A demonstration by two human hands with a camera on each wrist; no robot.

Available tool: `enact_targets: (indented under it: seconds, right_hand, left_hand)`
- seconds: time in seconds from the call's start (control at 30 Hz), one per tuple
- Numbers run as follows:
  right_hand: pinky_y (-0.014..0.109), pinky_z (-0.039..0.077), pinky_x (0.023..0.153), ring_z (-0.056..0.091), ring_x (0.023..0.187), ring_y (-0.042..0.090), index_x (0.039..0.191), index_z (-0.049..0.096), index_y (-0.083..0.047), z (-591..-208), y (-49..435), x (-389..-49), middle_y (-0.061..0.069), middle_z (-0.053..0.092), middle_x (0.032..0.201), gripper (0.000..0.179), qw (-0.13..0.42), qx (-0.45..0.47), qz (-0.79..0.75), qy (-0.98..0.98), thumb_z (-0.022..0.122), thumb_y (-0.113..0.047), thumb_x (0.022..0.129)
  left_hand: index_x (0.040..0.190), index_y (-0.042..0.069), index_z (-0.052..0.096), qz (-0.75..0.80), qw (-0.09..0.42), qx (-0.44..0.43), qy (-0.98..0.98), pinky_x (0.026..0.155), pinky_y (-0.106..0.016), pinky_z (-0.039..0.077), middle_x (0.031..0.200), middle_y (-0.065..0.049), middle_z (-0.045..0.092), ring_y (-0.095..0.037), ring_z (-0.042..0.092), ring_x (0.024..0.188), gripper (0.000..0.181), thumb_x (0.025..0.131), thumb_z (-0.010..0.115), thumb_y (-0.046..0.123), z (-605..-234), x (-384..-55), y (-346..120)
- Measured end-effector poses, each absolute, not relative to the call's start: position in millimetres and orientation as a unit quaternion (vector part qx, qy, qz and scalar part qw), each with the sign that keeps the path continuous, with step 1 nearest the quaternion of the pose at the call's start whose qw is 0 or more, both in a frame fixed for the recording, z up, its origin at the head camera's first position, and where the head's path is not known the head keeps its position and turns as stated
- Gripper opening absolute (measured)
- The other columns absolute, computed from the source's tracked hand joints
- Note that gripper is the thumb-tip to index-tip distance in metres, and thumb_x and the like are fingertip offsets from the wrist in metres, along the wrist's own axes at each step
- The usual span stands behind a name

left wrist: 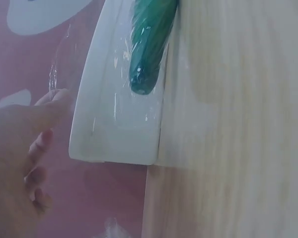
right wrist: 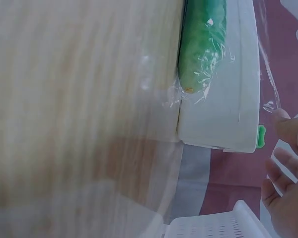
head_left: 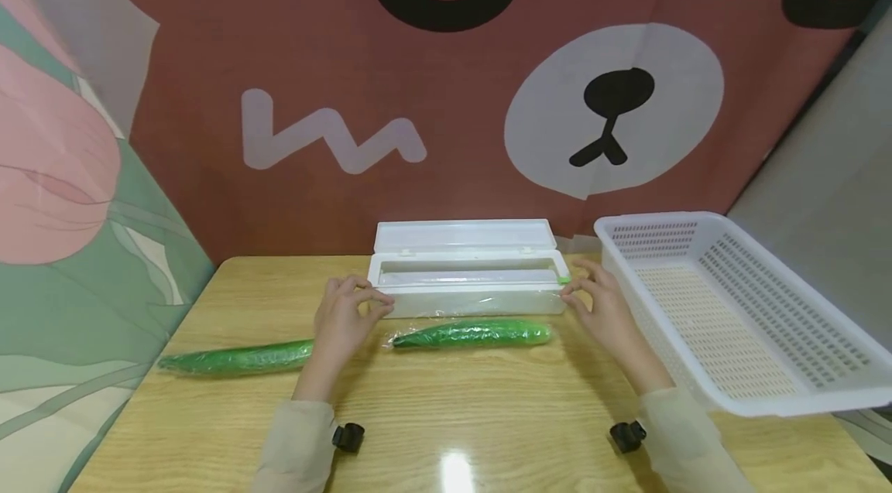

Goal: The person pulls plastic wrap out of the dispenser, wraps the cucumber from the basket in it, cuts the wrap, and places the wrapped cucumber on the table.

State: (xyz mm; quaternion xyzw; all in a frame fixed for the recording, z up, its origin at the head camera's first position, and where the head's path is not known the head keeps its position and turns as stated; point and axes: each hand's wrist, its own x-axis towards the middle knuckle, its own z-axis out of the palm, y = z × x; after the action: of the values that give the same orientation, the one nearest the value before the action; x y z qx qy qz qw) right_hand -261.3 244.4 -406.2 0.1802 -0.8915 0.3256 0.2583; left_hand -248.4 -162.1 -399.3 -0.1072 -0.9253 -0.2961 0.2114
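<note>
A white cling film dispenser [head_left: 481, 302] stands at the back of the table, its lid [head_left: 463, 234] raised and a pale roll inside. My left hand [head_left: 344, 315] pinches clear cling film between thumb and fingertips at the dispenser's front left corner. At the opposite corner, beside a green slider [right wrist: 261, 136], my right hand [head_left: 602, 307] pinches the film [right wrist: 269, 79] too, bunched at the fingertips. Directly before the dispenser lies a film-wrapped cucumber [head_left: 474, 333]. Another wrapped cucumber [head_left: 240, 359] lies to the left, one end hidden behind my left forearm.
On the right, a white perforated plastic basket [head_left: 669, 299] sits close to my right forearm. A printed cloth [head_left: 446, 191] with a cartoon bear hangs behind the wooden table [head_left: 488, 415]. Small black cameras [head_left: 348, 437] are strapped to both wrists.
</note>
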Motion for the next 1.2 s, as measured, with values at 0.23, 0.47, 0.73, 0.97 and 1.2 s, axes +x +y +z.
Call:
enact_targets:
  seconds: [0.23,0.47,0.73,0.97,1.2]
  right_hand:
    - [0.058,0.041,0.096,0.049,0.114,0.044,0.086,0.07,-0.003,-403,239,-247,0.023,0.056,0.118,0.012,0.253,0.19,0.31,-0.897,0.077,0.006,0.081]
    - [0.051,0.046,0.088,0.055,0.101,0.034,0.086,0.069,-0.007,-403,240,-236,0.013,0.067,0.103,0.013,0.225,0.192,0.293,-0.909,0.075,0.004,0.082]
    - [0.047,0.048,0.082,0.059,0.094,0.028,0.088,0.07,-0.009,-402,246,-227,0.004,0.068,0.092,0.01,0.198,0.189,0.278,-0.921,0.074,0.0,0.085]
    - [0.048,0.05,0.082,0.062,0.093,0.029,0.087,0.069,-0.01,-399,249,-224,0.001,0.068,0.09,0.008,0.145,0.188,0.277,-0.931,0.074,-0.004,0.086]
    - [0.044,0.05,0.078,0.06,0.086,0.021,0.087,0.071,-0.013,-400,248,-224,-0.004,0.068,0.089,0.009,0.093,0.191,0.27,-0.939,0.074,-0.005,0.086]
  left_hand:
    - [0.088,0.027,0.079,-0.312,0.165,-0.104,-0.93,0.062,-0.032,0.041,0.1,0.008,0.068,-0.018,0.05,0.091,0.01,0.081,0.083,0.022,-397,-234,-165]
    - [0.09,0.025,0.078,-0.338,0.105,-0.104,-0.929,0.069,-0.036,0.046,0.096,0.007,0.07,-0.021,0.058,0.092,0.011,0.082,0.081,0.018,-395,-224,-172]
    - [0.086,0.027,0.078,-0.353,0.041,-0.15,-0.923,0.091,-0.049,0.049,0.093,0.014,0.069,-0.019,0.062,0.099,0.015,0.078,0.083,0.015,-393,-223,-176]
    - [0.081,0.029,0.077,-0.352,-0.003,-0.157,-0.923,0.098,-0.052,0.045,0.089,0.02,0.068,-0.016,0.063,0.103,0.014,0.079,0.082,0.015,-394,-222,-179]
    - [0.08,0.027,0.079,-0.333,-0.016,-0.172,-0.927,0.091,-0.05,0.048,0.087,0.019,0.068,-0.014,0.064,0.096,0.014,0.081,0.081,0.014,-395,-220,-184]
